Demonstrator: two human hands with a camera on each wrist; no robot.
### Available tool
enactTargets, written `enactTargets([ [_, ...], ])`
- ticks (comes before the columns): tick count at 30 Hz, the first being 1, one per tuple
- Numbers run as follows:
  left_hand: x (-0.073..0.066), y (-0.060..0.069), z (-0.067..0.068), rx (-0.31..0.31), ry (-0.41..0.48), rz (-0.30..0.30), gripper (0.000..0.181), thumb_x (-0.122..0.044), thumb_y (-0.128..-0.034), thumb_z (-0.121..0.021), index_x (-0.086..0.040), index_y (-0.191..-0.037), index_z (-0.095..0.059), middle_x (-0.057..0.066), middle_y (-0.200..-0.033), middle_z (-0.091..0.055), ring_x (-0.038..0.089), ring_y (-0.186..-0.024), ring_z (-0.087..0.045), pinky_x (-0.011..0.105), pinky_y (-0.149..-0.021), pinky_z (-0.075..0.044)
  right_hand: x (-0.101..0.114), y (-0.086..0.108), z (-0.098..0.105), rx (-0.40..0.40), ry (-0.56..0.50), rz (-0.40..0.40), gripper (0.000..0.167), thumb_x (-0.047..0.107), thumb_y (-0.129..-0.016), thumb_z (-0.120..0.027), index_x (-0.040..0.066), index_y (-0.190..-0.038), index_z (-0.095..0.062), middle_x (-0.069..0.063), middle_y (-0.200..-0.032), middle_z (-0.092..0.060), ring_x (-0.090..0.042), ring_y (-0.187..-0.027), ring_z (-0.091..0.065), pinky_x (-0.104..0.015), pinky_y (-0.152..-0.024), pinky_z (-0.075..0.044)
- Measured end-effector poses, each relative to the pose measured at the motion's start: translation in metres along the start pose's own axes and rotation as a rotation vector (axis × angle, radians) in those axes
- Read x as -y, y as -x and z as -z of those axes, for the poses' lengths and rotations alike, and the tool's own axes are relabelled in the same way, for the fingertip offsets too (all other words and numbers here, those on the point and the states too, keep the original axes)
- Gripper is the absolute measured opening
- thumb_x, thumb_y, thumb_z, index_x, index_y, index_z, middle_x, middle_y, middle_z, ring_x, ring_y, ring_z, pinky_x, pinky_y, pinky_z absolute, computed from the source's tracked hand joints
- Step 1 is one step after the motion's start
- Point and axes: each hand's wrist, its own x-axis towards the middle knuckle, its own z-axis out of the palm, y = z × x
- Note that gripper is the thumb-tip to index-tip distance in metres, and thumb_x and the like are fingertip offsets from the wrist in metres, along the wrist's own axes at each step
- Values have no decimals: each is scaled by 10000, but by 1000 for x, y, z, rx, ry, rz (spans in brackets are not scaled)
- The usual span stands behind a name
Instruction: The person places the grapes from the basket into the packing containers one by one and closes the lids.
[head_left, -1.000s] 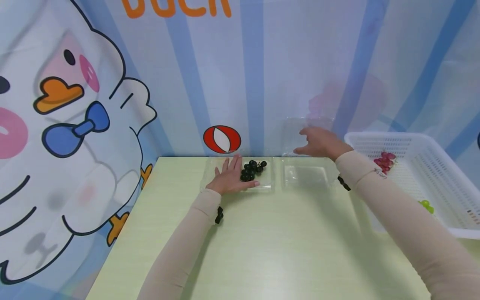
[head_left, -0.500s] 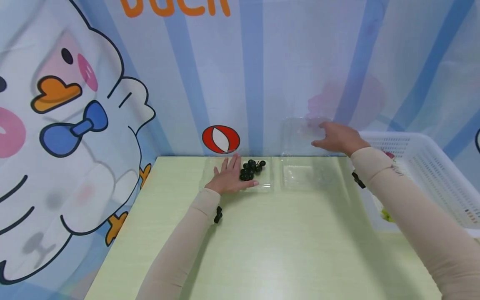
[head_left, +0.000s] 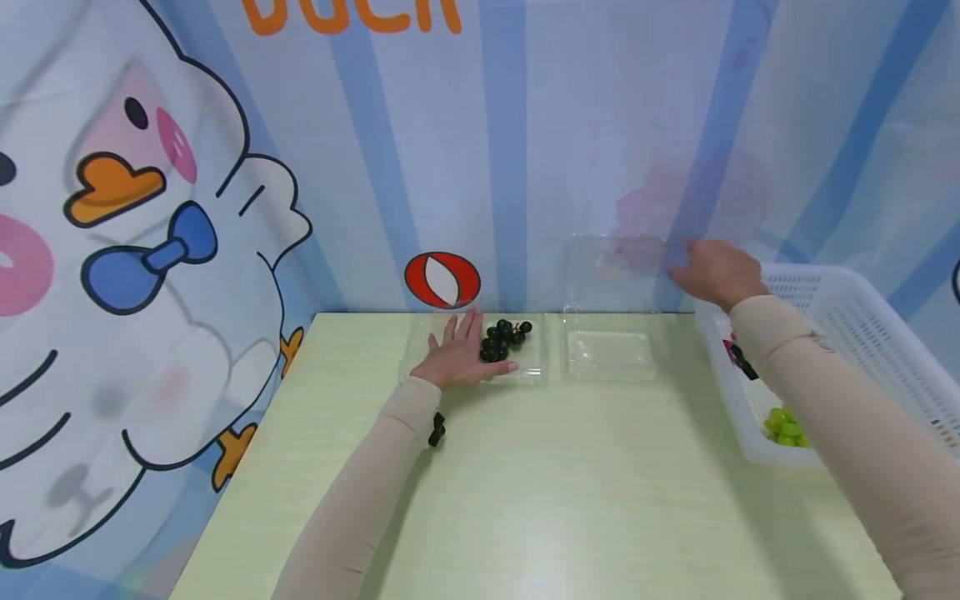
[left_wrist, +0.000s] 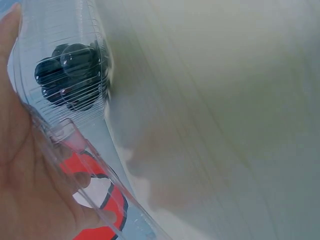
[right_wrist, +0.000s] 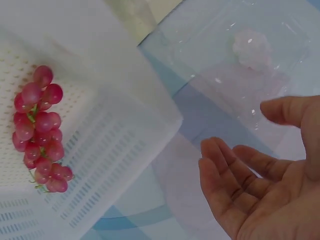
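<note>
My left hand lies with spread, fairly straight fingers on a clear plastic clamshell box. Beside the thumb sits a bunch of black grapes, seen through ribbed plastic as dark grapes in the left wrist view. A second clear box stands to the right with its lid raised against the backdrop. Over the far left corner of the white basket hovers my right hand, holding nothing. In the right wrist view its fingers are loosely bent, near red grapes.
A white perforated plastic basket stands at the right side of the table. Green grapes lie in its near left part, partly behind the right sleeve. A printed cloth backdrop rises directly behind the table.
My right hand has moved rightward from the second clear box's raised lid to the basket's far corner. The left hand and the black grapes have stayed in place.
</note>
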Motion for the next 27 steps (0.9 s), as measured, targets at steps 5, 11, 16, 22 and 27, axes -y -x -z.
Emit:
enactTargets([
  [5, 0, 1, 0, -3, -5, 1, 1224, -880, -808, -474, -119, -1646, -7, 72, -1723, 18, 413, -1562, -5, 761, -1144, -78, -13, 3, -3, -102, -23, -64, 417, 316, -1006, -516, -78, -1122, -588, -251, -918, -628, -360, -728, -579, -533, -633, -474],
  [11, 1, 1, 0, -1, 2, 4, 1230, -887, -802, -472, -124, -1646, -4, 59, -1723, 36, 406, -1564, 8, 760, -1146, -80, -29, 2, -7, -114, -42, -127, 420, 283, -996, -512, -113, -1136, -532, -264, -897, -603, -404, -765, -571, -613, -709, -468],
  [16, 1, 1, 1, 0, 14, 1, 1228, -870, -807, -492, -117, -1645, -4, 67, -1722, 44, 406, -1564, 16, 760, -1146, -80, -40, 1, -10, -110, -31, -154, 452, 277, -994, -524, -134, -1182, -520, -287, -919, -613, -414, -773, -583, -641, -732, -476],
  [22, 1, 1, 1, 11, -2, 8, 1221, -873, -811, -477, -125, -1645, 8, 51, -1722, 63, 393, -1566, 15, 747, -1155, -81, -49, 1, -14, -98, -29, -162, 418, 297, -995, -505, -109, -1067, -569, -195, -753, -573, -349, -663, -552, -541, -650, -467],
  [27, 2, 0, 1, 9, 2, 3, 1229, -886, -804, -468, -143, -1643, 35, 55, -1722, 59, 397, -1566, 14, 751, -1151, -86, -55, 0, -17, -87, -23, -170, 410, 329, -985, -513, -74, -982, -588, -156, -696, -551, -325, -625, -545, -507, -623, -458],
])
